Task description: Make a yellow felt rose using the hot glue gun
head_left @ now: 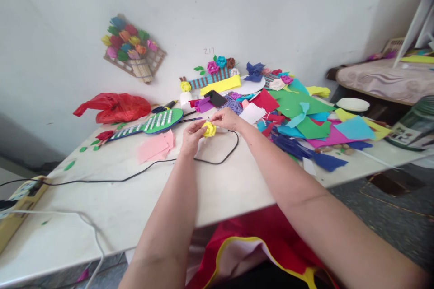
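A yellow paper flower (pixel 209 129) is held up over the middle of the white table (pixel 233 185). My left hand (pixel 192 137) pinches its left side between thumb and fingers. From the upper right, my right hand (pixel 225 119) reaches the flower with its fingers closed at the petals' edge; whether it grips a petal or only touches it is too small to tell. Below the flower a black cable (pixel 217 162) runs in a loop across the table. Left of my hands lie pink paper pieces (pixel 156 146) and a green guitar-shaped craft (pixel 159 121) with white strips.
Coloured paper scraps (pixel 305 113) cover the table's right side. Toward the wall are a phone (pixel 215 98), a red plastic bag (pixel 118 107) and a yellow paper strip (pixel 220 85). A glass jar (pixel 415 122) stands far right; a power strip (pixel 23 203) lies left.
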`<state>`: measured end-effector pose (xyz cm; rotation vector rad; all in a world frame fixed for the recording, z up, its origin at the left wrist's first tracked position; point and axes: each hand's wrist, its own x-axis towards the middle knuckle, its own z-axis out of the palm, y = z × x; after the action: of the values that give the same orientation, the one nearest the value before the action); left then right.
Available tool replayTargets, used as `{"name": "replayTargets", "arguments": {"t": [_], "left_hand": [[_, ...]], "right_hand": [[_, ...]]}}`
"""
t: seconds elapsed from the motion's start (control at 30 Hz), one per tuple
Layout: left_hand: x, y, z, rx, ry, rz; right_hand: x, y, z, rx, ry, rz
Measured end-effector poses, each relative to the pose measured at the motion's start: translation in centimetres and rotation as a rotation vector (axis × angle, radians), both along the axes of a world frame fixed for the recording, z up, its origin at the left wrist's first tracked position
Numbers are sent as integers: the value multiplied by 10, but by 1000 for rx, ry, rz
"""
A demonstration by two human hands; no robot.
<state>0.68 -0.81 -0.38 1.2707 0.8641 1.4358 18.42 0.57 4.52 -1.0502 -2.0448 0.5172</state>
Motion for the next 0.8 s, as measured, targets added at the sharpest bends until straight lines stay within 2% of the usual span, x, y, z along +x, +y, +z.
{"name": "replayTargets", "arguments": {"t": [0.27, 0.53, 0.8], "left_hand": [[2, -3, 3, -12, -16, 15], [2, -2, 3, 40, -75, 53], [6, -1, 0, 44, -60, 49]], "right_hand": [[-1, 4, -3, -22, 58, 37], [0, 2, -2, -204, 169, -27], [1, 14, -10, -28, 65, -161]]}}
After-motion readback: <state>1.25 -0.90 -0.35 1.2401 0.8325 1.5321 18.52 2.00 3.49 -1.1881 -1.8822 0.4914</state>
